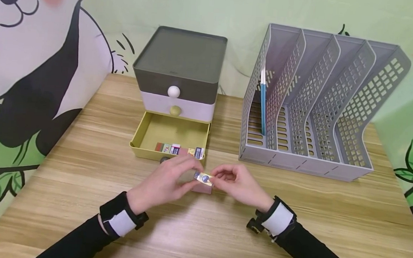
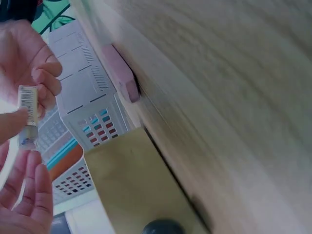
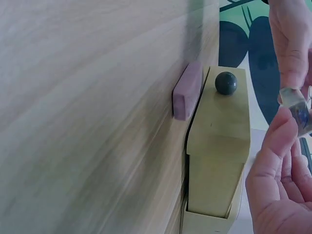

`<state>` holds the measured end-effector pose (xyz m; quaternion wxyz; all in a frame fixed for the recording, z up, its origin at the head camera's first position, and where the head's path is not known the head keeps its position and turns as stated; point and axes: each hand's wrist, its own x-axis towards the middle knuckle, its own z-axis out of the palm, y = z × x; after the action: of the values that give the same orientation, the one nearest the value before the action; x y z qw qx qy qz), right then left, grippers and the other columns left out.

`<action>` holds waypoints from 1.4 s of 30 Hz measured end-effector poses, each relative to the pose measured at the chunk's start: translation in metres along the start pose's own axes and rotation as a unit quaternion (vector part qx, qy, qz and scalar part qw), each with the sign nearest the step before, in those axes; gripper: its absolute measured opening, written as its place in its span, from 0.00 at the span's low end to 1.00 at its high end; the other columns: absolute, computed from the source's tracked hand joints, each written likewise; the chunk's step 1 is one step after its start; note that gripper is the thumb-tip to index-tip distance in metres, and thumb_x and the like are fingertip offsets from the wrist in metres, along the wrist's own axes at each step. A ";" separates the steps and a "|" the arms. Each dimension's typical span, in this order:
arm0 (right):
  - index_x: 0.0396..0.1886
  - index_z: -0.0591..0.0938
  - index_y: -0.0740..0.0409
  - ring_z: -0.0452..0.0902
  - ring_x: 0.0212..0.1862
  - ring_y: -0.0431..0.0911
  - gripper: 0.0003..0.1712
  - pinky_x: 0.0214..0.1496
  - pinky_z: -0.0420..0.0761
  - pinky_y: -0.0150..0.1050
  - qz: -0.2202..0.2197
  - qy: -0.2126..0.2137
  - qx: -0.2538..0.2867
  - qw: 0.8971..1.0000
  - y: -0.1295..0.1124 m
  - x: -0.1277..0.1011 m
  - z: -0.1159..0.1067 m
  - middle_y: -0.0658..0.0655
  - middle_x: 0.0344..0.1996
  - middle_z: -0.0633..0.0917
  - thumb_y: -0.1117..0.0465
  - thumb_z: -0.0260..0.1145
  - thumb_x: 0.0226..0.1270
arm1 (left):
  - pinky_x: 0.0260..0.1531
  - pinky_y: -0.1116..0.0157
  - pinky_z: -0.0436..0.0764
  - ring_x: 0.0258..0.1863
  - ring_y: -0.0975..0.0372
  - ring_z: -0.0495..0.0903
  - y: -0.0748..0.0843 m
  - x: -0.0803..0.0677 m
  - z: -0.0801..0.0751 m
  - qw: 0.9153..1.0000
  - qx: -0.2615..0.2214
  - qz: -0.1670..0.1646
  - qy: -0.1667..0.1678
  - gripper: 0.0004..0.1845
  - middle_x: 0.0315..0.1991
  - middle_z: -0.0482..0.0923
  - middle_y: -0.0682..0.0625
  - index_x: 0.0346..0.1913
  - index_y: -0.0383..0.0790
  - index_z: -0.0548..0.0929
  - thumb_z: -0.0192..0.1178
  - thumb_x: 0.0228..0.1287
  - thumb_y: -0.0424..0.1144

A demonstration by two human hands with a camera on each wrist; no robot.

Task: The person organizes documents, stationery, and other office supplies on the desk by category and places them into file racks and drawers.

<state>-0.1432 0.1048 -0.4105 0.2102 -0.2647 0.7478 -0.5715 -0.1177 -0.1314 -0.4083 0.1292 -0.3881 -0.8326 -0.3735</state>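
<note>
Both hands meet over the table's middle and pinch one small wrapped eraser between their fingertips. My left hand grips its left end and my right hand its right end. The wrapper shows a barcode in the left wrist view. In the right wrist view the eraser is glossy with a blue mark. Under the hands a pink eraser lies flat on the wooden table. It sits just in front of the open yellow drawer, which holds several small erasers.
The drawer belongs to a small cabinet with a grey top and a shut white drawer. A grey file rack stands at the right with a blue-edged book in its first slot. A panda wall panel borders the left.
</note>
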 end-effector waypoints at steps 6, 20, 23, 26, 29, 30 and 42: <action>0.41 0.82 0.70 0.80 0.37 0.61 0.08 0.38 0.84 0.39 -0.013 0.042 0.006 0.999 0.000 0.001 0.005 0.60 0.34 0.84 0.70 0.66 0.63 | 0.45 0.63 0.81 0.42 0.58 0.81 -0.004 -0.001 0.003 0.974 -0.178 -0.141 0.023 0.21 0.44 0.79 0.49 0.52 0.34 0.75 0.70 0.57 0.30; 0.42 0.82 0.67 0.82 0.38 0.55 0.09 0.40 0.83 0.38 -0.040 0.076 -0.023 0.996 0.000 0.005 0.014 0.58 0.36 0.85 0.71 0.68 0.62 | 0.42 0.62 0.82 0.40 0.56 0.82 -0.008 -0.001 0.000 0.941 -0.256 -0.218 0.040 0.15 0.42 0.82 0.45 0.52 0.31 0.77 0.64 0.63 0.27; 0.45 0.82 0.68 0.82 0.39 0.50 0.11 0.42 0.83 0.39 -0.066 0.080 -0.076 0.992 0.000 0.007 0.013 0.58 0.38 0.85 0.70 0.67 0.63 | 0.39 0.62 0.83 0.38 0.56 0.82 -0.011 0.001 -0.013 0.952 -0.215 -0.215 0.039 0.13 0.41 0.83 0.46 0.50 0.33 0.80 0.64 0.63 0.27; 0.50 0.81 0.67 0.82 0.45 0.50 0.15 0.46 0.82 0.40 -0.112 0.083 -0.180 0.974 0.000 0.010 0.011 0.60 0.45 0.84 0.69 0.67 0.64 | 0.39 0.62 0.83 0.38 0.58 0.83 -0.016 0.005 -0.031 0.967 -0.149 -0.202 0.028 0.10 0.41 0.84 0.46 0.48 0.33 0.81 0.63 0.64 0.28; 0.56 0.78 0.66 0.78 0.55 0.53 0.22 0.56 0.78 0.44 -0.144 0.072 -0.303 0.939 -0.001 0.012 0.010 0.63 0.55 0.80 0.67 0.67 0.63 | 0.40 0.60 0.82 0.38 0.59 0.82 -0.023 0.009 -0.051 0.981 -0.073 -0.177 0.015 0.09 0.41 0.84 0.47 0.47 0.33 0.82 0.62 0.65 0.28; 0.59 0.77 0.66 0.76 0.58 0.54 0.24 0.59 0.76 0.45 -0.150 0.063 -0.338 0.927 -0.001 0.012 0.010 0.64 0.59 0.78 0.66 0.67 0.63 | 0.41 0.60 0.82 0.38 0.60 0.82 -0.026 0.010 -0.058 0.984 -0.051 -0.169 0.011 0.09 0.41 0.84 0.47 0.47 0.33 0.82 0.62 0.65 0.28; 0.62 0.75 0.68 0.73 0.62 0.56 0.25 0.64 0.70 0.46 -0.157 -0.018 -0.444 0.882 -0.006 0.017 0.011 0.65 0.63 0.74 0.65 0.64 0.65 | 0.41 0.53 0.81 0.37 0.51 0.83 -0.062 0.011 -0.100 0.967 0.161 -0.173 -0.092 0.08 0.39 0.84 0.41 0.45 0.30 0.83 0.59 0.64 0.23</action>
<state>-0.1490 0.0847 -0.4077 -0.0081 -0.4546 0.8680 -0.1997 -0.1785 -0.2238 -0.3666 0.0464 -0.2449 -0.9444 -0.2143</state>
